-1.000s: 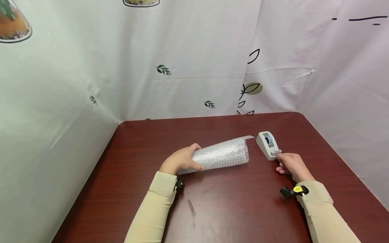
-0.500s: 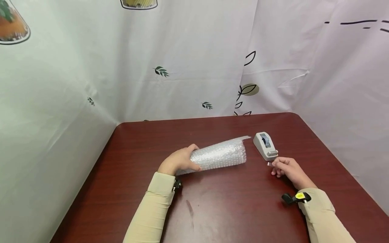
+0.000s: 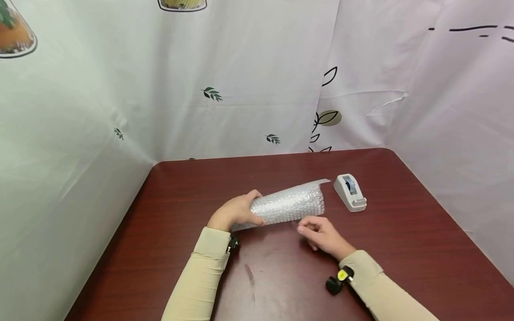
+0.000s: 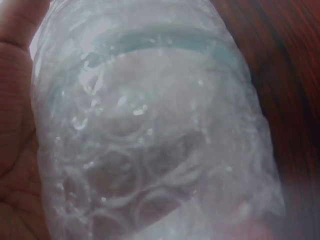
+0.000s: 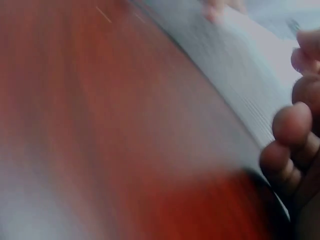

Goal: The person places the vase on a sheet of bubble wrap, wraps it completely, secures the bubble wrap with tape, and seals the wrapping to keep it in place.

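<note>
A roll of bubble wrap [image 3: 291, 204] lies slantwise on the table, a loose flap sticking out at its far right end. My left hand [image 3: 238, 211] grips its left end, thumb on the near side. Through the clear bubbles in the left wrist view, a pale thing with a teal band [image 4: 160, 41] shows inside the bubble wrap [image 4: 150, 115]; its kind is unclear. My right hand [image 3: 323, 234] is just in front of the roll's right part, thumb and forefinger together on a small, faint strip of clear tape. The right wrist view is blurred, with curled fingers [image 5: 292, 125] at its right edge.
A white tape dispenser [image 3: 350, 192] stands to the right of the roll on the dark red wooden table [image 3: 297, 276]. White patterned cloth [image 3: 249, 80] hangs behind the table and along its sides.
My right hand has pulled the strip of tape off the dispenser and carried it left to the roll's near side. The left hand keeps its grip on the bubble wrap.
</note>
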Demonstrator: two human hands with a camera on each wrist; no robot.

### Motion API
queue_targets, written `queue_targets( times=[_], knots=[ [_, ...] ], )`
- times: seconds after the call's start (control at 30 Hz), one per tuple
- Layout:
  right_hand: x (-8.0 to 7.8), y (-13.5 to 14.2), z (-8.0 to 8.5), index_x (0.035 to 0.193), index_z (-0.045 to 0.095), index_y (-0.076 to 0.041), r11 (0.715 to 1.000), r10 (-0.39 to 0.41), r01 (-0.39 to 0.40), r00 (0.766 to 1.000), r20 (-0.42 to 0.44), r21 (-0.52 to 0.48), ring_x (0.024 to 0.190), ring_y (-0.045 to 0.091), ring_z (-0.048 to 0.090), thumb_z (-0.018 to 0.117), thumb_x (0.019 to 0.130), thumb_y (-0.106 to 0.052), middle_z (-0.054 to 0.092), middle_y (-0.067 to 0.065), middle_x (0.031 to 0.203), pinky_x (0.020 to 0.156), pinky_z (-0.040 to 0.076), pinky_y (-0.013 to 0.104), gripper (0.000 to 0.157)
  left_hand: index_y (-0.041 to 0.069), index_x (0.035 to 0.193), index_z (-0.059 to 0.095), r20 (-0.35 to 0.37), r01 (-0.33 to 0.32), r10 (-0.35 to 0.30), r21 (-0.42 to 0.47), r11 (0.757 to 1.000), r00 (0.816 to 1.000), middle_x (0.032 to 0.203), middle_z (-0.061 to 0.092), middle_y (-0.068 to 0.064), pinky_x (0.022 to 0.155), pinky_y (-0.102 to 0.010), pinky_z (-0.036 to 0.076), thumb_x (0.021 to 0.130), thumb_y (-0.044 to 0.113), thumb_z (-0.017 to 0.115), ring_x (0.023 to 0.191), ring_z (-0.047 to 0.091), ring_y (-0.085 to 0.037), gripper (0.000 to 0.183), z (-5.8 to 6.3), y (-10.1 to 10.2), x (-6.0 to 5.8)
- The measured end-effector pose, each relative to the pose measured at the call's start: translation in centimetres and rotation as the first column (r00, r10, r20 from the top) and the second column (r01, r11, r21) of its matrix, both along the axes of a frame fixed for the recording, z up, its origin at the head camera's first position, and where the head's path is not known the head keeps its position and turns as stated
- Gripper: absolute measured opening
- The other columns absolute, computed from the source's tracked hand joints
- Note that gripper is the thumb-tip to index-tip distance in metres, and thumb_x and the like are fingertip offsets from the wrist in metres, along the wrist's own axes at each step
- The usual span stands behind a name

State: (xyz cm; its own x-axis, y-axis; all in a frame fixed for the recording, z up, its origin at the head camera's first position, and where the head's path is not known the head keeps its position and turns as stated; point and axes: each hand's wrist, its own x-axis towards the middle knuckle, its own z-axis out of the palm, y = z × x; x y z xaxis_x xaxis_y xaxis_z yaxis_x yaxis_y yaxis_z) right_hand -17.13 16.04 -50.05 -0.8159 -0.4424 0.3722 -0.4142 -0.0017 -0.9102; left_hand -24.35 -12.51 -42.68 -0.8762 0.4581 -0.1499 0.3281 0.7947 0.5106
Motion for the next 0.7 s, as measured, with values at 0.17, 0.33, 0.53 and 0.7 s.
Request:
queue_targets(
  times=[0.17,0.33,0.53,0.7],
  knots=[
    [0.5,-4.8,1.2,0.094,0.064,0.012,0.995,-0.097,0.098,0.994,0.047,-0.015,0.038,0.011,0.044,0.06,0.096,0.006,0.045,0.018,0.05,0.037,0.042,0.027,0.007,0.025,0.132,0.053,-0.004,-0.002,0.002,0.003,1.0,1.0,0.114,0.067,-0.002,0.083,-0.037,0.05,0.068,0.041,0.09,0.091,0.061,-0.017,0.076,0.0,0.0,0.0],
    [1.5,-7.1,3.4,0.093,0.066,0.015,0.98,-0.197,0.197,0.976,0.091,0.01,0.039,0.019,0.045,0.064,0.096,0.001,0.046,0.022,0.05,0.041,0.043,0.028,0.014,0.024,0.133,0.053,-0.002,0.006,-0.006,0.004,1.0,1.0,0.116,0.067,-0.003,0.084,-0.038,0.05,0.067,0.041,0.091,0.092,0.061,-0.017,0.078,0.0,0.1,-0.1],
    [1.6,-7.7,3.8,0.092,0.069,0.012,0.964,-0.263,0.258,0.958,0.114,0.058,0.041,0.014,0.047,0.067,0.095,-0.003,0.048,0.02,0.051,0.042,0.044,0.027,0.015,0.023,0.134,0.053,0.0,0.008,-0.008,0.003,1.0,1.0,0.118,0.067,-0.004,0.084,-0.039,0.05,0.067,0.042,0.092,0.093,0.062,-0.018,0.08,0.2,0.1,-0.1],
    [0.9,-8.0,2.7,0.092,0.07,0.012,0.951,-0.307,0.297,0.94,0.15,0.081,0.042,0.01,0.046,0.067,0.096,-0.005,0.049,0.024,0.052,0.043,0.044,0.025,0.017,0.022,0.134,0.053,-0.004,0.01,-0.01,0.0,1.0,1.0,0.119,0.067,-0.004,0.085,-0.039,0.05,0.067,0.042,0.092,0.094,0.062,-0.018,0.08,0.2,0.0,-0.1]
  ],
)
